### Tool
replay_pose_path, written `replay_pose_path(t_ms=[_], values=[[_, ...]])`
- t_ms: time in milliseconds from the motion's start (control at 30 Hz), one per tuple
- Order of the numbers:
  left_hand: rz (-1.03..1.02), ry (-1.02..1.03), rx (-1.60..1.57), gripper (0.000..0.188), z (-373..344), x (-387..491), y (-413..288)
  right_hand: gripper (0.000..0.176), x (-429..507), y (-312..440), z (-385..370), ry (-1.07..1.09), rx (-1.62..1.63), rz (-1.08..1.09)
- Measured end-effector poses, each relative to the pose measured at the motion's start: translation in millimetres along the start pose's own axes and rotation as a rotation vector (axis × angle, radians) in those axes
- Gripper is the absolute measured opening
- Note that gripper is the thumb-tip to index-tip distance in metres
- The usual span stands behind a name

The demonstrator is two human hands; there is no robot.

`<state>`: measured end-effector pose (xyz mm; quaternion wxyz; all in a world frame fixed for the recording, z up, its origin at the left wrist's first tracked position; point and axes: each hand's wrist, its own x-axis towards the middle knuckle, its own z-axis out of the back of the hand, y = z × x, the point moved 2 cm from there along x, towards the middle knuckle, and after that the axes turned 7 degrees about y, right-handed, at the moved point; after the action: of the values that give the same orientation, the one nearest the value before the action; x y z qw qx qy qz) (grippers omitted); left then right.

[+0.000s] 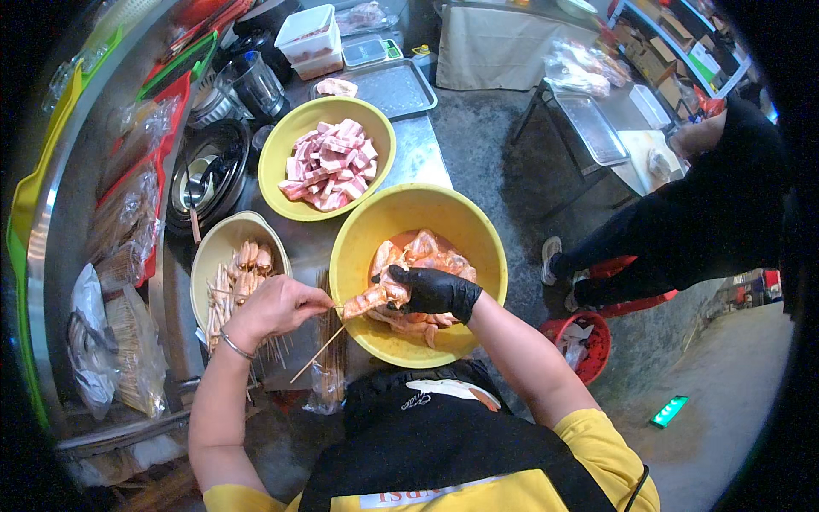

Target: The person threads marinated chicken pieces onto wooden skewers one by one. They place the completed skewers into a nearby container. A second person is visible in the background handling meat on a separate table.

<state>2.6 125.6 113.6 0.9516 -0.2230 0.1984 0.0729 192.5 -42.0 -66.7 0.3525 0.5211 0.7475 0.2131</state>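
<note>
My right hand [438, 291], in a black glove, holds a piece of marinated chicken [377, 299] over a large yellow plastic basin [358, 233]. More raw chicken pieces [429, 249] lie in reddish marinade in that basin. My bare left hand [281, 307] pinches a thin wooden skewer at the chicken's left end; a skewer [317, 354] slants down from there. Skewered pale meat [240, 275] fills a cream oval bowl [199, 256] by my left wrist. A bundle of skewers [331, 358] in plastic lies between the bowl and the basin.
A yellow bowl [272, 141] of cut pork [333, 163] stands behind the basin. A metal tray [403, 86], lidded tubs [308, 38] and a blender jug [256, 83] are farther back. Bagged skewers [131, 345] lie left. Another person [704, 198] stands at a right-hand table, near a red bucket [600, 358].
</note>
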Motion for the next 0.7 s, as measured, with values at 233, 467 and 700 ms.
replay_pose_path(t_ms=[233, 467, 700], values=[[-0.028, 0.047, -0.099, 0.017, 27.7, 5.8, -1.9, 0.034, 12.8, -10.7, 16.1, 0.105, -0.584, 0.098], [-0.029, 0.084, -0.157, 0.018, 29.9, 8.1, 5.5, 0.025, -0.8, -9.3, 15.3, 0.100, -0.160, 0.039], [-0.009, 0.085, -0.057, 0.016, 29.3, 10.5, -3.0, 0.028, -3.4, 23.5, -2.0, 0.029, -1.255, -0.031]])
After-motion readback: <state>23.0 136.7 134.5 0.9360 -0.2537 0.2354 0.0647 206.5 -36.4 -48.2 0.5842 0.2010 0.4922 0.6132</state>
